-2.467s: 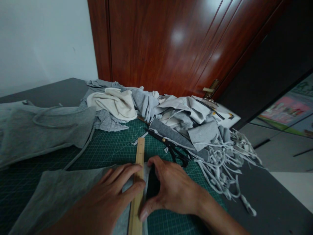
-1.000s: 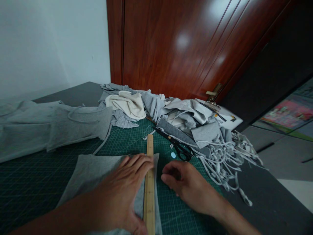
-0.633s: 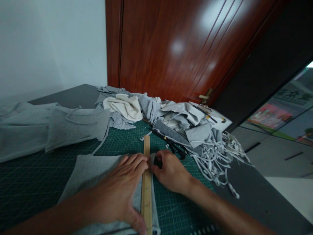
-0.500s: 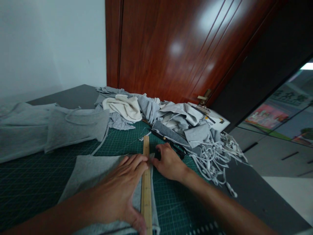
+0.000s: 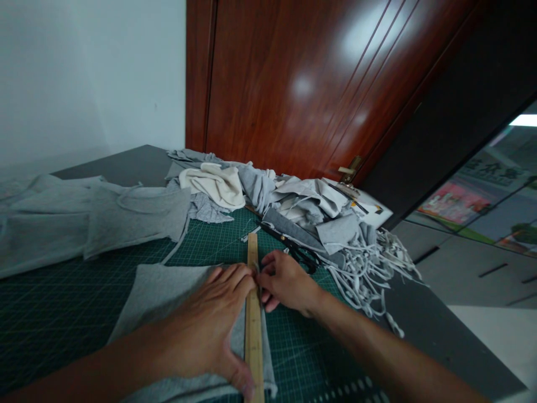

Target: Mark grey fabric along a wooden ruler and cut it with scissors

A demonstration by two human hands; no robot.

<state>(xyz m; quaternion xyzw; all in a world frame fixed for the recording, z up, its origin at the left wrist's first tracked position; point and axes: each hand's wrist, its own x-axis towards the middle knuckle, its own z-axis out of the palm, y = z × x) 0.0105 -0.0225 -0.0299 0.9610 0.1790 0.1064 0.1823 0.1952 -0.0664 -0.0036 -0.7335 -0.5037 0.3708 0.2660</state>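
Note:
A piece of grey fabric [image 5: 168, 291] lies flat on the green cutting mat [image 5: 201, 240]. Along its right side runs a wooden ruler [image 5: 254, 336], with a narrow strip of fabric showing beyond it. My left hand [image 5: 205, 330] is spread over fabric and ruler, fingertips at the ruler's upper part and thumb at its lower part, pressing down. At the ruler's right edge my right hand [image 5: 289, 282] is closed, thumb and fingers pinching the fabric's edge near its top corner. The exact pinch is partly hidden by the fingers.
Black scissors [image 5: 304, 257] lie behind my right hand. Beyond them is a heap of grey and white fabric scraps [image 5: 310, 196], with a tangle of thin fabric strips [image 5: 361, 280] at the right. More grey fabric pieces [image 5: 134, 218] lie at the left. A brown door [image 5: 285, 84] stands behind the table.
My right hand has closed from a looser, more open shape, and now pinches the fabric edge beside the ruler. My left hand stays pressed in place. The view has shifted slightly.

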